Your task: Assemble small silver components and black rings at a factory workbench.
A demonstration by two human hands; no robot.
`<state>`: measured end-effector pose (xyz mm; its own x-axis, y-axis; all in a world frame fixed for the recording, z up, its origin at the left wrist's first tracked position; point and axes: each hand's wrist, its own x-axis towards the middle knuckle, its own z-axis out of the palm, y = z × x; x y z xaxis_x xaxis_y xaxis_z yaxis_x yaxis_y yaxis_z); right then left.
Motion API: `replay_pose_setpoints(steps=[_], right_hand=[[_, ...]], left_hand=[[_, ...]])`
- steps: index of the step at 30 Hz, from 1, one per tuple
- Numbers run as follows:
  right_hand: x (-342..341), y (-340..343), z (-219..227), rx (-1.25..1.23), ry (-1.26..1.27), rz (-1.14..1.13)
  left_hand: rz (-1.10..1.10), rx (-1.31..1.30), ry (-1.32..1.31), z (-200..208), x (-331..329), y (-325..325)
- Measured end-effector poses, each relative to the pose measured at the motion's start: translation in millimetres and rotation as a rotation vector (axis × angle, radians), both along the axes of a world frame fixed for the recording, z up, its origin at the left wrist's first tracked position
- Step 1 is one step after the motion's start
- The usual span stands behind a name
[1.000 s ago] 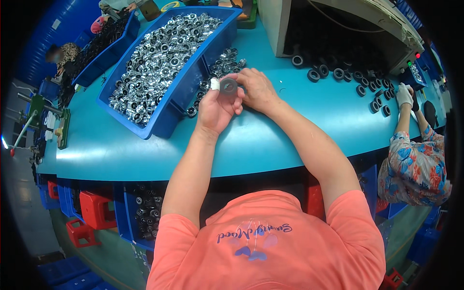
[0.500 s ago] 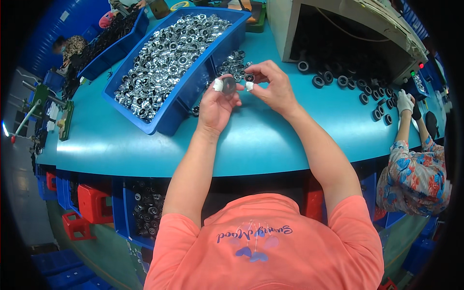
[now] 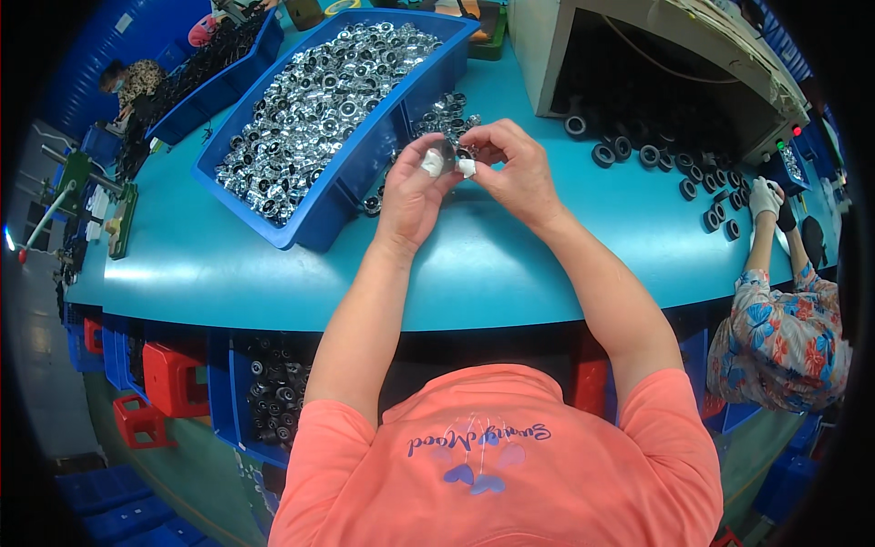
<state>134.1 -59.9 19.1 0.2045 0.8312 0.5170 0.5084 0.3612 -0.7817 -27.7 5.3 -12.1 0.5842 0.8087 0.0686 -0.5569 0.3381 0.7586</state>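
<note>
Over the blue-green table, my two hands meet just right of a large blue bin [image 3: 321, 211]. My left hand [image 3: 406, 202] is closed on a dark, round, wheel-like ring [image 3: 445, 157], with white wrapping on a fingertip. My right hand [image 3: 523, 175] pinches a small black-and-silver wheel hub [image 3: 464, 154] between thumb and forefinger; white wrapping covers its thumb tip. The ring and hub are side by side, and fingers partly hide both. Whether they touch I cannot tell. Shiny hubs [image 3: 339, 87] heap the bin, and a small pile of hubs [image 3: 448, 116] lies beyond my hands.
A box-like machine [image 3: 550, 64] stands at the back right, with several black rings [image 3: 649, 157] spilling from its opening. A co-worker's gloved hand [image 3: 764, 197] is at far right. Another blue bin [image 3: 190, 117] holds dark parts. Red stools [image 3: 171, 378] stand below left.
My left hand has turned inward and moved slightly right, bringing the dark ring close to the hub. My right hand has barely moved and keeps its pinch.
</note>
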Motion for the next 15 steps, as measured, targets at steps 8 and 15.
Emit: replay_pose_setpoints(steps=[8,15], right_hand=[[-1.2,-1.8,-0.8,0.000,0.079,0.115],[-4.4,-3.2,0.7,-0.006,0.085,0.082]], left_hand=[[0.021,0.016,0.064,2.7,0.6,-1.2],[0.053,0.052,0.077,2.4,2.3,-3.1]])
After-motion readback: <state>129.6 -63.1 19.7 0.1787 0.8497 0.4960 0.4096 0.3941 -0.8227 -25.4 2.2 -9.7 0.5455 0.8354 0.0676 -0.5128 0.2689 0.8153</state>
